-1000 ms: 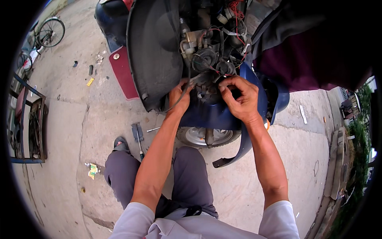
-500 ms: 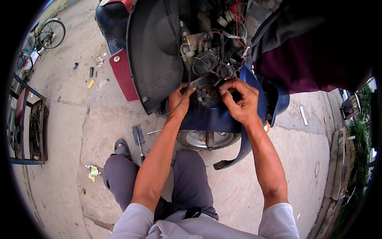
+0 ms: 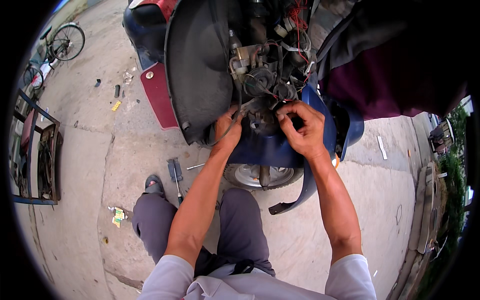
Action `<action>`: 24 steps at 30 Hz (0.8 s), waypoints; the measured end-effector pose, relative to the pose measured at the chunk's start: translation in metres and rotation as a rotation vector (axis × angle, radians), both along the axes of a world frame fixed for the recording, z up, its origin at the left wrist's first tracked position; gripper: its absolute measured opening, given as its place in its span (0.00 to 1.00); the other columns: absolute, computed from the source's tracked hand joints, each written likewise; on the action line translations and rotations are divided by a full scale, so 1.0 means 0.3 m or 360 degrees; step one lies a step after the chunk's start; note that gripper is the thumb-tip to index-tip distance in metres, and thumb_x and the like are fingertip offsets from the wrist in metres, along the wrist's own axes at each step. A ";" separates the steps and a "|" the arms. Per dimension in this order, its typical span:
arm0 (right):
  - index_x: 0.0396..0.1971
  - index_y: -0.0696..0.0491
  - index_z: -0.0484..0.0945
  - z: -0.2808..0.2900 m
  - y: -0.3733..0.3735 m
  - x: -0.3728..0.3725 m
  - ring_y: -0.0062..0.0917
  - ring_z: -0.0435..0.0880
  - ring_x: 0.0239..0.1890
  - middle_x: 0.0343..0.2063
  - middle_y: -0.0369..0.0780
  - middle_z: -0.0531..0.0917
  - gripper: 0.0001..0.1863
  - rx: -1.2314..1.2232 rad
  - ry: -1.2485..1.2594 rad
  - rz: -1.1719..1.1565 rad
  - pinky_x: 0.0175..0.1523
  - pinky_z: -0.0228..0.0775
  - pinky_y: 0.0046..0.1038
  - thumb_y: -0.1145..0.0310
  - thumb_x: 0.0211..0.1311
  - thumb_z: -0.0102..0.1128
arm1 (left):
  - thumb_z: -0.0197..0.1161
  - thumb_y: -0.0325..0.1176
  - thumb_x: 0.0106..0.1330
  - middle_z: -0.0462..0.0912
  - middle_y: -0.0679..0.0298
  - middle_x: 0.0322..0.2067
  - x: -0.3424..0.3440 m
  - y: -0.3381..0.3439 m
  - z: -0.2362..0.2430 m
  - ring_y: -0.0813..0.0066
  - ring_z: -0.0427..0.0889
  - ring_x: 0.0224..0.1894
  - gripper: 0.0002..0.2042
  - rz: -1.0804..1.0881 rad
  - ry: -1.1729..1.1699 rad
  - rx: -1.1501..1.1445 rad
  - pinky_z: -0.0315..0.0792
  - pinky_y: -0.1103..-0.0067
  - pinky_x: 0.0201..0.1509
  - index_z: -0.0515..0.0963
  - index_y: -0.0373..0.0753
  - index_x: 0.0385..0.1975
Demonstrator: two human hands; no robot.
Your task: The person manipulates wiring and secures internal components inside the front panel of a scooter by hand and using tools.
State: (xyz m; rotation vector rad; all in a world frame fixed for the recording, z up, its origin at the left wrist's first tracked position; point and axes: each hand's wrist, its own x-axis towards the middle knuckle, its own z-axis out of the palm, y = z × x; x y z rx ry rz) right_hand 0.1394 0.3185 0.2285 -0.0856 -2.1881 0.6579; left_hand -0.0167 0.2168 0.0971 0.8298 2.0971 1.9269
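Observation:
I face an opened blue scooter front [image 3: 255,145] with a dark plastic panel [image 3: 195,65] on its left and exposed mechanical parts [image 3: 257,77] with red wires [image 3: 297,15] above. My left hand [image 3: 225,127] is closed beside the panel's lower edge, a grey cable crossing over it; its fingertips and what they grip are partly hidden among the parts. My right hand [image 3: 305,127] pinches at the right of the central recess, just below a round dark fitting [image 3: 285,91]; whatever is between its fingertips is too small to name. The front wheel [image 3: 247,175] shows below.
On the concrete lie a screwdriver [image 3: 179,195], a grey flat piece [image 3: 175,169], a metal rod [image 3: 195,166] and small scraps. A metal-framed cart [image 3: 35,202] and bicycle [image 3: 67,42] are at left. Dark purple cloth [image 3: 380,95] hangs at upper right; a curb [image 3: 425,210] lines the right.
The scooter and parts appear slightly shifted right and down in the picture. My hands stay at the same parts, with the left hand a little more to the right and lower.

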 end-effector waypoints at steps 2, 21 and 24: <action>0.33 0.61 0.83 0.007 -0.001 0.006 0.22 0.87 0.30 0.30 0.40 0.87 0.04 0.0031 -0.0103 0.0005 0.39 0.78 0.22 0.81 0.57 0.64 | 0.66 0.33 0.68 0.86 0.48 0.38 -0.005 -0.001 -0.012 0.51 0.84 0.45 0.10 0.0029 0.0083 -0.0063 0.74 0.65 0.53 0.85 0.36 0.44; 0.30 0.60 0.82 -0.005 0.001 0.000 0.29 0.85 0.25 0.27 0.42 0.86 0.05 -0.0017 0.0013 0.0024 0.33 0.76 0.26 0.79 0.52 0.65 | 0.65 0.30 0.69 0.87 0.48 0.42 -0.015 0.007 -0.019 0.52 0.83 0.45 0.10 0.0001 0.0084 0.0057 0.73 0.66 0.52 0.84 0.35 0.46; 0.33 0.60 0.83 -0.004 0.004 0.004 0.22 0.86 0.30 0.30 0.40 0.87 0.04 0.0005 -0.0061 0.0012 0.38 0.77 0.22 0.80 0.57 0.65 | 0.65 0.30 0.69 0.87 0.50 0.42 -0.001 0.001 -0.018 0.55 0.83 0.44 0.10 0.0032 0.0117 0.0022 0.73 0.68 0.52 0.83 0.34 0.46</action>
